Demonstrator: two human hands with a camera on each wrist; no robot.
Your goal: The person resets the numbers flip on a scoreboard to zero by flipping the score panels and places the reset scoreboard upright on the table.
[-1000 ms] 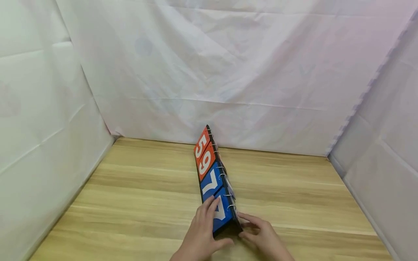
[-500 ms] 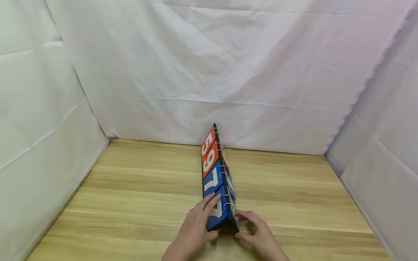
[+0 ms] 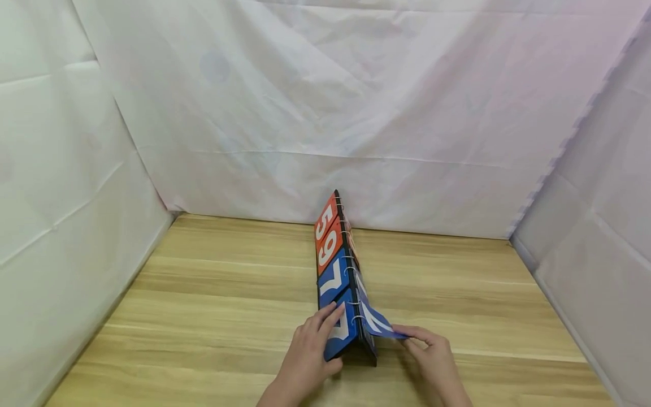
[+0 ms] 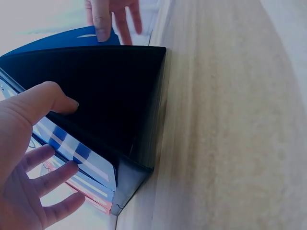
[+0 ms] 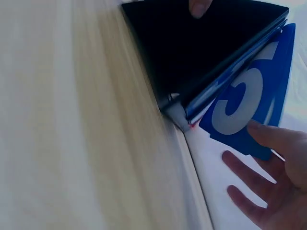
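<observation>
White sheets wall a wooden counter (image 3: 213, 299) where a tent-shaped flip scoreboard (image 3: 338, 282) stands mid-surface. Left hand (image 3: 305, 362) steadies its near end, fingers spread; right hand (image 3: 432, 362) pinches a lifted blue card (image 3: 378, 327). Flipping cleanly likely needs firm bracing and a smooth arc over the rings.

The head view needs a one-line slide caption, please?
Left hand steadies a tabletop scoreboard; right hand lifts a blue card.

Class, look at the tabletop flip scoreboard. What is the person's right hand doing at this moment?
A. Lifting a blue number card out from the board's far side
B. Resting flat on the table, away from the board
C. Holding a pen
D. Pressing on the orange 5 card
A: the right hand pinches a blue number card swung out from the scoreboard, while the left hand steadies the front.
</observation>
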